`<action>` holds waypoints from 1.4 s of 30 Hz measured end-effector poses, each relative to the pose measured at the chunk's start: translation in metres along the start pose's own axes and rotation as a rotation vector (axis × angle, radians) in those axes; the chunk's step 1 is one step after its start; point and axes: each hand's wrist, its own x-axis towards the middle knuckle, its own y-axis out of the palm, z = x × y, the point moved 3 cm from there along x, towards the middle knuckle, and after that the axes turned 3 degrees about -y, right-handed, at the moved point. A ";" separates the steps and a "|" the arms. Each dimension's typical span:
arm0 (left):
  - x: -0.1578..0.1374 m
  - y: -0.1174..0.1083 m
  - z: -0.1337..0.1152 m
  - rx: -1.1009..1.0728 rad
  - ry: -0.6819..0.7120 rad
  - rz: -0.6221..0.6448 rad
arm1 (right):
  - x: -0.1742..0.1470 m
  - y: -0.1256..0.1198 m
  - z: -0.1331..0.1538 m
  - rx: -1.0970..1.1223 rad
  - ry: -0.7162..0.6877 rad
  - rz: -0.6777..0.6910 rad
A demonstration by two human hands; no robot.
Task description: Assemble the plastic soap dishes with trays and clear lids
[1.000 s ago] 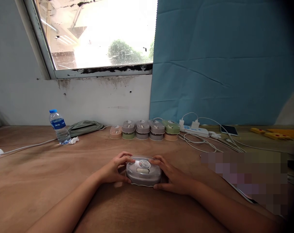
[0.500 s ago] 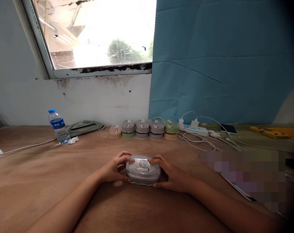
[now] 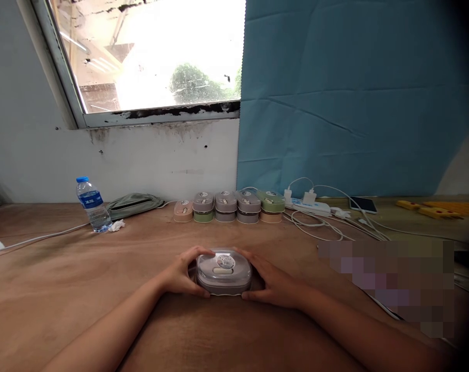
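A grey oval lunch box (image 3: pixel 223 274) with a clear lid and a round label rests on the table in front of me. My left hand (image 3: pixel 183 274) grips its left side, thumb at the lower front edge and fingers over the top rim. On the opposite side my right hand (image 3: pixel 271 279) holds it the same way, thumb low at the front and fingers along the back right of the lid. The lid sits on the box.
Along the wall stand several stacked lunch boxes (image 3: pixel 225 206) in grey, green and peach. Left of them are a water bottle (image 3: pixel 93 205), crumpled tissue (image 3: pixel 116 225) and a green pouch (image 3: pixel 136 205). A power strip (image 3: pixel 309 206) with cables, a phone (image 3: pixel 363 205) and yellow items (image 3: pixel 438 212) lie right.
The fingers of my right hand have slid from the top of the lid towards its back right edge. Both hands stay on the box, and the view has shifted slightly.
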 end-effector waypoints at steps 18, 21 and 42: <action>0.064 -0.106 0.099 0.621 -0.367 -1.400 | -0.005 -0.002 -0.002 -0.059 0.054 0.095; 0.084 -0.111 0.112 0.673 -0.366 -1.373 | -0.005 -0.004 -0.002 -0.030 0.086 0.118; 0.099 -0.100 0.115 0.649 -0.439 -1.046 | -0.003 -0.008 -0.003 0.059 0.188 0.165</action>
